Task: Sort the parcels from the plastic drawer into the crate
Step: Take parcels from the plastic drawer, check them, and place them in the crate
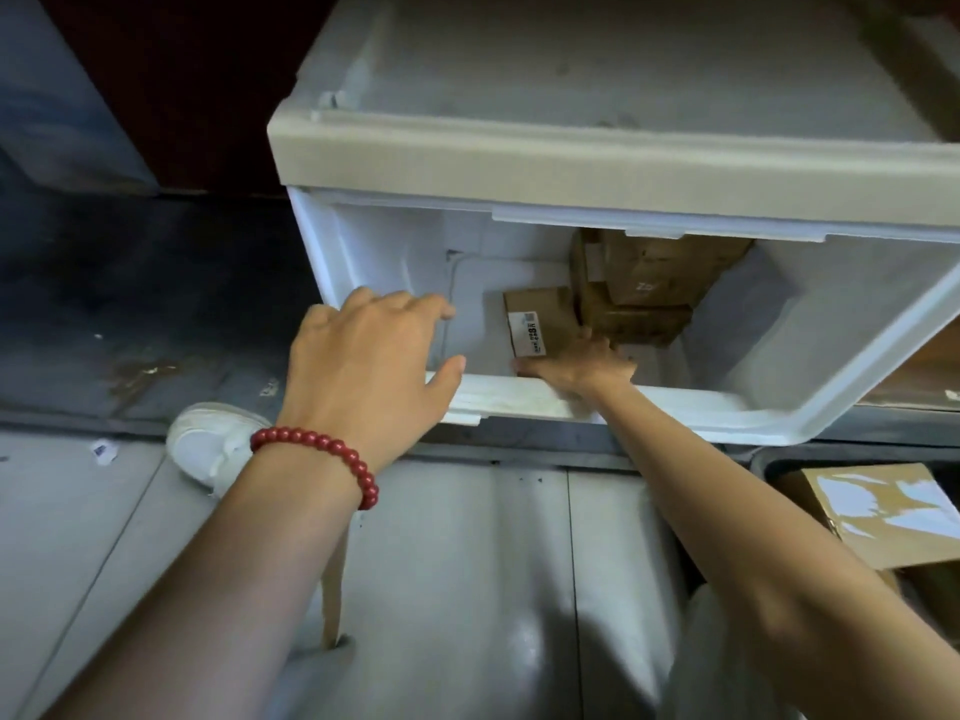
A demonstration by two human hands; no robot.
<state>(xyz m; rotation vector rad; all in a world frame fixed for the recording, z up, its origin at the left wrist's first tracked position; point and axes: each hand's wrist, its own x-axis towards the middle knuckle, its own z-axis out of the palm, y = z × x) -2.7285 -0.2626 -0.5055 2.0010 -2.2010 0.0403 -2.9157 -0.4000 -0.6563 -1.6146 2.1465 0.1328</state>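
Inside the plastic drawer [831, 324], the right grip [582, 365] pinches a labelled parcel [540, 322] by its near edge while the left grip [366, 356] spreads wide above the rim; so shallow a hold could let the box slip before it reaches the crate [761, 466].

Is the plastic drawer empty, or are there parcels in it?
Not empty. The drawer holds a labelled parcel, gripped at its near end by the right hand, and stacked cardboard parcels behind it.
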